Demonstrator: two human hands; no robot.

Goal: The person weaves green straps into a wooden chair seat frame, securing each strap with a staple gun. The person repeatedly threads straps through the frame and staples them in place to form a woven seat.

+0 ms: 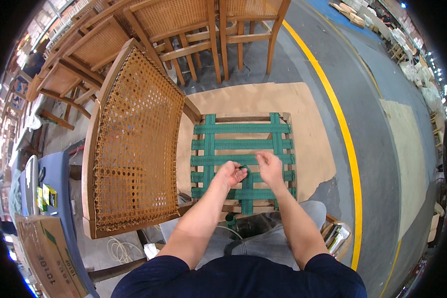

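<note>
"Floor [377, 164] is showing grey at the right of the frame, and a yellow line [350, 141] is curving down it from the top. What is lying around the chair?"

"A brown cardboard sheet [310, 114] is spreading across the centre, its edge looking ragged toward the right. Lights are glowing along the far left and far right rims of the room."

"And what is crowding in?"

"Wooden chairs [179, 20] are filling the top and upper left. A carton [47, 258] is sitting at lower left, small yellow-and-green boxes [49, 196] are resting on a blue-covered surface [59, 174] above it, and a pale cord [119, 251] is lying coiled nearby. A container of tools [337, 238] is standing at lower right."

"What is blocking the view?"

"The cane chair back [139, 134] is hiding much of the left side, and the forearms are crossing the seat's near edge."

"The hands?"

"Both are hovering over the green webbing [208, 160] on the seat, centre frame. The left hand [232, 174] is pinching a dark green strap end [243, 168]; the right hand [269, 169] is curling beside it, and I'm not able to tell whether it is holding anything."
</note>
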